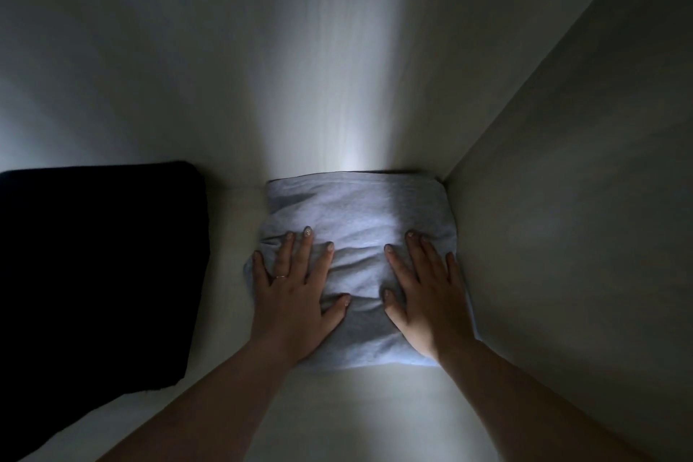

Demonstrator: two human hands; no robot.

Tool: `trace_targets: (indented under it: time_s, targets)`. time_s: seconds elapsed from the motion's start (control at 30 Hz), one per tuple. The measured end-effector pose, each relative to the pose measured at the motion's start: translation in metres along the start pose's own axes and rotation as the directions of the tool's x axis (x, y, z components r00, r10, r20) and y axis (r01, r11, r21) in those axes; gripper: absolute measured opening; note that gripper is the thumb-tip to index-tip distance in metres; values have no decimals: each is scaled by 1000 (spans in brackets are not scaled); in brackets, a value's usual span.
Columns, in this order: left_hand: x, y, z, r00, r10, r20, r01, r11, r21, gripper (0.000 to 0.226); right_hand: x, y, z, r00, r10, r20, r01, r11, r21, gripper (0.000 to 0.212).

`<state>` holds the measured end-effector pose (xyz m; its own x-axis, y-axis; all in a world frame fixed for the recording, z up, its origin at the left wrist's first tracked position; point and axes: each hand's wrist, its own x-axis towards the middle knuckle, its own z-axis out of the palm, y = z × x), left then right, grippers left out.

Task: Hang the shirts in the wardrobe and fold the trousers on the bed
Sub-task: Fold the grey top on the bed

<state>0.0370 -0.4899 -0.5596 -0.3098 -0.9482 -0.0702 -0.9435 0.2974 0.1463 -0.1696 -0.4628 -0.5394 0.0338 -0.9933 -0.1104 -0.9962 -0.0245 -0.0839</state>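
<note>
Grey jersey cloth, folded into a thick square, lies low and right of centre in the frame: these are the folded trousers (356,259), I judge, though the dim light hides any seam or waistband. They sit on a pale flat surface (375,405), pushed back until their far edge meets the back panel (300,67) and their right edge runs along the side wall (562,199). That reads to me as a shelf corner, chosen so the bundle stays square and leaves room beside it. At left, well apart across a strip of bare surface, lies a dark folded garment (97,266); I cannot tell what it is.

I have both palms down on the grey bundle. My left hand (296,293) covers its left half, fingers straight and spread, a ring on one. My right hand (420,293) mirrors it on the right half, fingers straight and slightly fanned. Neither pinches the cloth; they press flat. Creases bunch between the thumbs, so I take this as smoothing and seating the fold. Both forearms reach up from the bottom edge, converging.
</note>
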Motion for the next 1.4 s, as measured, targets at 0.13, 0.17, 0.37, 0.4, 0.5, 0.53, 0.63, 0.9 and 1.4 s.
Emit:
trace_targets:
  time_s: [0.13,0.17,0.37,0.4,0.5,0.53,0.63,0.9,1.4]
  targets:
    - [1,1,-2,1000,7,8,-7,1000,-2,76,0,2,0,1000,-6,2,6,1000,-5,65]
    - [0,1,-2,1000,7,3,-7,1000,-8,76,0,2,0,1000,-9,-8,9,1000,1,65]
    - [7,-3,2,999,-9,46,11,999,-52,79,9,4,5,1000,-12,24,13,1000,-20,67]
    - [10,-4,3,996,-12,87,17,998,-58,79,13,6,6,997,-11,72,13,999,-32,67]
    - [16,-8,-2,976,1,219,13,998,-63,82,18,6,1,978,1,210,13,998,-69,67]
    - [16,-10,-9,967,13,253,9,996,-84,82,17,4,-6,969,10,246,6,998,-63,66]
    - [11,-16,-36,978,8,210,72,926,-370,61,8,-10,-33,966,80,247,-104,991,84,59]
    - [-63,4,-112,994,-25,111,104,589,-801,18,-79,-38,-127,989,125,77,-146,892,427,68]
    - [-226,30,-282,954,-300,-19,52,225,-973,17,-232,-136,-256,955,272,-116,-32,486,873,56]
